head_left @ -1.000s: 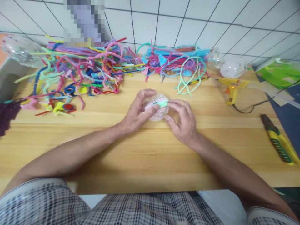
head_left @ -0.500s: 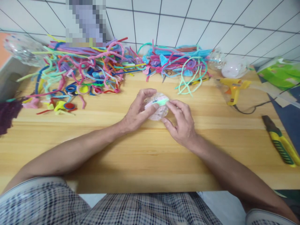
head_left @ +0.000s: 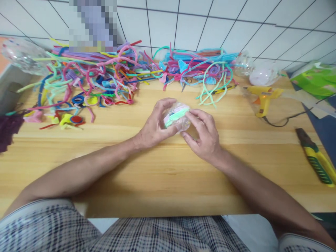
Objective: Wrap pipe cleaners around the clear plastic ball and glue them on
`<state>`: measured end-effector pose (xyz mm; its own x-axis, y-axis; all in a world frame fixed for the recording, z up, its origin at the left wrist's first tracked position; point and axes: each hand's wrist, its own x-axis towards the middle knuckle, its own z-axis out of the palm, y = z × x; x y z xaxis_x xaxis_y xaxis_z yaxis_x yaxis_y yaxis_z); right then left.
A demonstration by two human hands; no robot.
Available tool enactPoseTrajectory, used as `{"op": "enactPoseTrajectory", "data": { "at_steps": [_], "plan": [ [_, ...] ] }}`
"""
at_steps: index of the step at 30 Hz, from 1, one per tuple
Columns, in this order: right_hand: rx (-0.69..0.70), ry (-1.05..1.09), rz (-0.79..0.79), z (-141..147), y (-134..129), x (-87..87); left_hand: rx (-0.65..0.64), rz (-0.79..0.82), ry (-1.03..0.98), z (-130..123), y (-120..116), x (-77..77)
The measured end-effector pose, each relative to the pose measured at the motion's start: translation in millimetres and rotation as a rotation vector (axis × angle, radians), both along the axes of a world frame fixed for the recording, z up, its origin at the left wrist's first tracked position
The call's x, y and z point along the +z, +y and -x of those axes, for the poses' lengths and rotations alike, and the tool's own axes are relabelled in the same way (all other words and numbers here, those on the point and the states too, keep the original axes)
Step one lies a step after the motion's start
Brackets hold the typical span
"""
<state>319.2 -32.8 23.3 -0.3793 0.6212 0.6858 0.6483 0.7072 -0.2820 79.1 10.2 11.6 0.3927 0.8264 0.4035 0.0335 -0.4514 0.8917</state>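
Note:
A clear, roundish object [head_left: 183, 123] with a pale green and lilac band across it is between my hands over the middle of the wooden table. My left hand [head_left: 156, 126] wraps its left side, with the thumb along the lower front and the fingers at the top. From the right, my right hand [head_left: 204, 134] touches it with its fingertips, the index finger near the end of the green band and the thumb at the lower edge. Whether the clear part is plastic film or a ball cannot be made out.
Tangled colourful pipe cleaners [head_left: 105, 77] lie along the back of the table [head_left: 162, 175]. A yellow glue gun [head_left: 264, 99] with a cord, clear balls [head_left: 262, 75], yellow-green pliers [head_left: 315, 159] and a green bag [head_left: 315, 80] are at the right. A large clear ball [head_left: 25, 56] sits back left.
The object has turned between my fingers, so more of the green band shows. My left thumb has shifted lower on it. My right hand has barely moved.

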Motion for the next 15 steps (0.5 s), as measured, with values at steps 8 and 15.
{"op": "enactPoseTrajectory", "data": {
  "at_steps": [8, 15],
  "plan": [
    [0.004, -0.001, 0.036, -2.5, -0.4, 0.0, -0.033, 0.009, 0.025, 2.3, 0.2, 1.4],
    [0.015, 0.020, -0.022, -0.9, -0.2, -0.8, -0.061, 0.019, 0.031, 3.0, -0.4, 3.8]
  ]
}}
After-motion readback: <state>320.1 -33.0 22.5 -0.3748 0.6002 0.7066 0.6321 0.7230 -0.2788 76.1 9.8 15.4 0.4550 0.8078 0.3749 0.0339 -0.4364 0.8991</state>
